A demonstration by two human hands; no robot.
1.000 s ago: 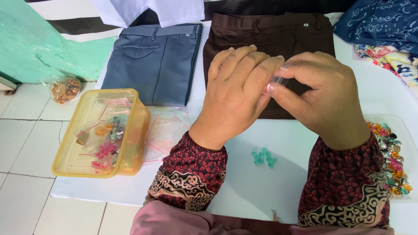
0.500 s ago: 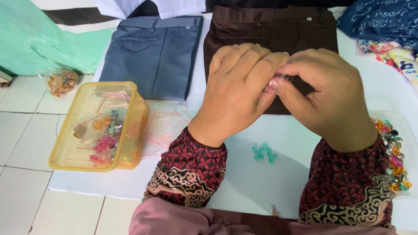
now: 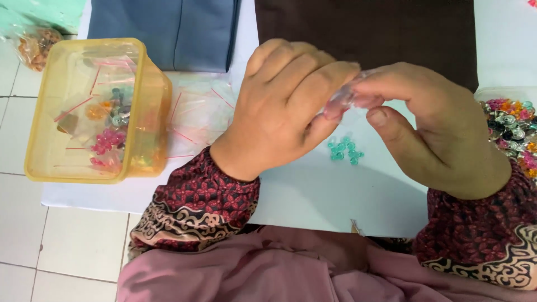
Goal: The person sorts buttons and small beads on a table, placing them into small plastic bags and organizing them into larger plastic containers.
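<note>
Head view: left hand [image 3: 279, 112] and right hand [image 3: 430, 128] together pinch what seems a small clear plastic bag [image 3: 348, 96] above teal beads [image 3: 345, 151] on the white worktop [image 3: 335, 196].

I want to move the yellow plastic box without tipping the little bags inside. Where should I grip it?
Probably by the two long rims of the yellow box, one hand per side, coming from above. It stands upright and open-topped on the white sheet, its rolled rim gives fingers a ledge, and small bags of beads lie loose inside. The near corner overhangs the sheet's edge, so lift it level.
</note>
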